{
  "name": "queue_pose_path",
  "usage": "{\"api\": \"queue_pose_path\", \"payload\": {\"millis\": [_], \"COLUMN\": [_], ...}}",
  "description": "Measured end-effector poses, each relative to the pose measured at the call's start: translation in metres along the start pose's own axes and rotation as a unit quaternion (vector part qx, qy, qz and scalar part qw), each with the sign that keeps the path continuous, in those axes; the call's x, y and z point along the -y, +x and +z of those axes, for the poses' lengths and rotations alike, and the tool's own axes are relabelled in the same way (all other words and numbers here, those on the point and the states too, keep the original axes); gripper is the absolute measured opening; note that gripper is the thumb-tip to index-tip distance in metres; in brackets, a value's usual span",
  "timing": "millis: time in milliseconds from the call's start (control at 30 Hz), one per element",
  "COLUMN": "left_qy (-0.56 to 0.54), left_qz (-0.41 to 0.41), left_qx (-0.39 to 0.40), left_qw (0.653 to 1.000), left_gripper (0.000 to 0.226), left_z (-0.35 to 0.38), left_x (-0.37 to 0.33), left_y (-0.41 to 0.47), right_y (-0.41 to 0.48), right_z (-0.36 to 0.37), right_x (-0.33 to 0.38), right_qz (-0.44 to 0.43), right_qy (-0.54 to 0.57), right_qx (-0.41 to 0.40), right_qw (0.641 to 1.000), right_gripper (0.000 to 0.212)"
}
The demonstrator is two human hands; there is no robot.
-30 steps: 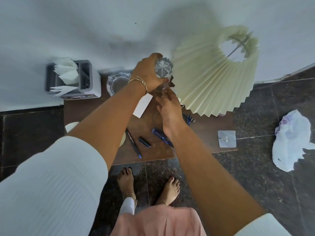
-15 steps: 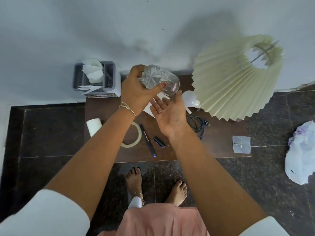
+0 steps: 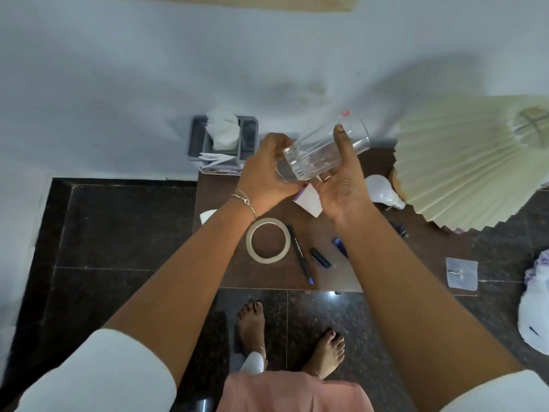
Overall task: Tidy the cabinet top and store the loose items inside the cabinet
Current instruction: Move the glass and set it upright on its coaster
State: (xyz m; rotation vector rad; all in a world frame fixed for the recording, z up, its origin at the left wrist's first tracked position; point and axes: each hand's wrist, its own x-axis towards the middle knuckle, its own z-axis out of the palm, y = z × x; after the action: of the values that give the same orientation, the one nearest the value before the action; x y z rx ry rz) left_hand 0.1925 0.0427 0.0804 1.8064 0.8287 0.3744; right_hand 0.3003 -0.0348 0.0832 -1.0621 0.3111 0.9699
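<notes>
A clear ribbed drinking glass (image 3: 325,151) hangs tilted above the brown cabinet top (image 3: 377,263), mouth toward the upper right. My right hand (image 3: 341,185) grips it from below, thumb laid across its side. My left hand (image 3: 264,173) curls round its thick base end. Loose on the cabinet top lie a tape ring (image 3: 267,239), a black pen (image 3: 300,254), a dark pen cap (image 3: 320,257), a blue item (image 3: 340,246) partly under my right arm, a white card (image 3: 309,200) and a light bulb (image 3: 383,193).
A grey tissue holder (image 3: 221,141) stands at the back left against the wall. The pleated cream lampshade (image 3: 463,162) fills the right end. A clear adhesive hook (image 3: 462,273) lies at the front right corner. A white plastic bag (image 3: 534,307) sits on the dark floor.
My left hand lifted the glass off the cabinet top. My right hand, open under it half a second ago, now grips it with the thumb. The glass has turned mouth-up to the right.
</notes>
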Motion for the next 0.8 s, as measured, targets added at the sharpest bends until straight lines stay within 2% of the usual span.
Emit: {"api": "queue_pose_path", "payload": {"millis": [133, 200, 367, 500, 800], "left_qy": [0.11, 0.129, -0.006, 0.014, 0.063], "left_qz": [-0.01, -0.023, -0.099, -0.113, -0.12], "left_qx": [0.087, 0.108, 0.122, 0.147, 0.151], "left_qw": [0.99, 0.985, 0.988, 0.983, 0.979], "left_gripper": [0.075, 0.072, 0.052, 0.051, 0.049], "left_z": [-0.017, -0.022, -0.034, -0.036, -0.031], "left_x": [0.004, 0.008, 0.008, 0.016, 0.044], "left_y": [0.019, 0.03, 0.051, 0.061, 0.078], "right_y": [0.01, 0.015, 0.034, 0.043, 0.055], "right_z": [0.012, 0.013, 0.007, 0.002, 0.004], "right_x": [-0.002, -0.003, -0.012, -0.024, -0.042], "right_qz": [-0.075, -0.09, -0.107, -0.108, -0.103], "right_qy": [-0.036, -0.089, -0.233, -0.311, -0.339], "right_qx": [-0.004, 0.01, 0.043, 0.049, 0.031], "right_qw": [0.996, 0.992, 0.966, 0.943, 0.934], "right_gripper": [0.064, 0.066, 0.071, 0.074, 0.079]}}
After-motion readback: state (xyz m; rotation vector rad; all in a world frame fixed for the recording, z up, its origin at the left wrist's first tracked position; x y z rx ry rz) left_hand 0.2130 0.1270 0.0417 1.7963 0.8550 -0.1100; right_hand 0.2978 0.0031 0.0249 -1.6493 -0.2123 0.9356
